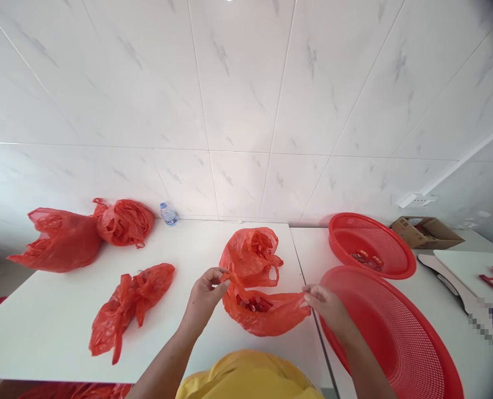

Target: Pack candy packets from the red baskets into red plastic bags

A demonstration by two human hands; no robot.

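Observation:
My left hand (205, 292) pinches the left handle of a red plastic bag (267, 313) lying on the white table (55, 316). My right hand (326, 303) pinches the bag's right handle, so the mouth is stretched open between them. Small red packets show inside the bag. Just behind it sits another filled red bag (252, 252) with its handles loose.
A flat red bag (130, 302) lies to the left. Two full red bags (61, 238) (124, 221) and a water bottle (168, 214) are at the back left. Two red mesh baskets (396, 332) (371, 244) stand at the right, then a cardboard box (427, 231).

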